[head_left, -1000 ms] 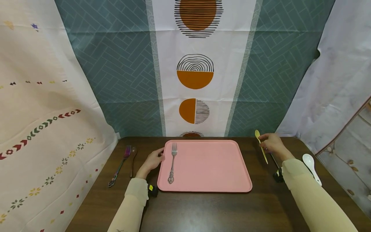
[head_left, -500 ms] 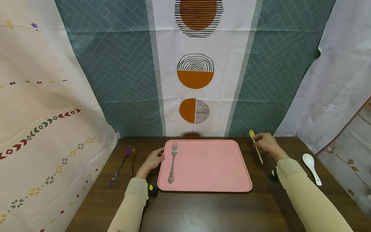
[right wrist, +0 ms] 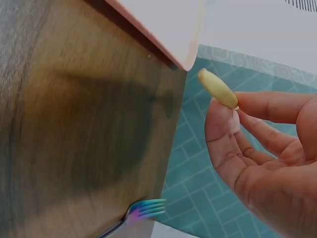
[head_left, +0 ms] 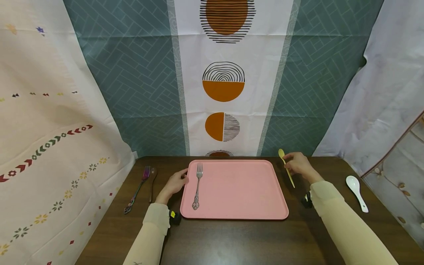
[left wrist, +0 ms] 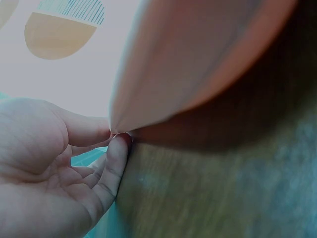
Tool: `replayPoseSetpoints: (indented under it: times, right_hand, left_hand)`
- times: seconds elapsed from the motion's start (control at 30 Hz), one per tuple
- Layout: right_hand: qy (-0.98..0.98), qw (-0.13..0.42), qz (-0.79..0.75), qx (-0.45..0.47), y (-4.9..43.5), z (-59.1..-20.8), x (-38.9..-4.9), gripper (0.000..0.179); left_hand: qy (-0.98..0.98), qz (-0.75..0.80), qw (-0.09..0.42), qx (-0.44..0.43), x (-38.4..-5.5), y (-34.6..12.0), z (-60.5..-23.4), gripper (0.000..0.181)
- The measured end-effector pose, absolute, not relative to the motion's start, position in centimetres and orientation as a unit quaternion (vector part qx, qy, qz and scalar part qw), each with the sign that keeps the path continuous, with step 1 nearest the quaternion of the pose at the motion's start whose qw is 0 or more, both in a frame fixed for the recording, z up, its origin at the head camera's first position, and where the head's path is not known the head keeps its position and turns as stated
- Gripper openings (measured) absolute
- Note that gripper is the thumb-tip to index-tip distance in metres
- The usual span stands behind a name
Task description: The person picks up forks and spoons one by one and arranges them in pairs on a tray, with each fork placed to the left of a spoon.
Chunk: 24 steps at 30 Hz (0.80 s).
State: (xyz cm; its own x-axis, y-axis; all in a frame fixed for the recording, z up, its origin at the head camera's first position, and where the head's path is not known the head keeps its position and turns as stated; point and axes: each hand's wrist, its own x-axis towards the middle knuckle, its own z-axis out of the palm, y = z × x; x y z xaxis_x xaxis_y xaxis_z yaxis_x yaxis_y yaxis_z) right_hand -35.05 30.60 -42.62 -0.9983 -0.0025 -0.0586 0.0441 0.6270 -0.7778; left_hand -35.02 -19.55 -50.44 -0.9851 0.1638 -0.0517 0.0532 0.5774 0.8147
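Note:
My left hand (head_left: 173, 183) pinches the left rim of a pink rectangular tray (head_left: 238, 191); in the left wrist view, thumb and finger meet at the tray's edge (left wrist: 188, 54). A silver fork (head_left: 197, 184) with an ornate handle lies on the tray's left side, tines away from me. Right of the tray, my right hand (head_left: 299, 165) pinches a yellow spoon (head_left: 286, 170) between thumb and fingers, its bowl upward and its handle slanting down over the table. The right wrist view shows this spoon (right wrist: 218, 89) almost end-on.
At left lie a purple-green fork (head_left: 136, 191) and a brown spoon (head_left: 152, 184). A white spoon (head_left: 357, 193) lies at far right. The right wrist view shows a rainbow fork (right wrist: 141, 210) near the table's edge. A patterned cloth (head_left: 222, 129) hangs behind the table.
My right hand has moved left toward the tray, carrying the yellow spoon with it. My left hand has stayed at the tray's rim, and the tray has not moved.

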Motion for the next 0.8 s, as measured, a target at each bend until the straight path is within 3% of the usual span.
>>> replayPoseSetpoints:
  times: [0.8]
  right_hand:
    - [0.900, 0.039, -0.433, 0.000, 26.9, -42.9, -35.9, 0.045]
  left_hand:
    - [0.884, 0.459, 0.052, 0.075, -35.0, -19.6, -50.4, 0.052]
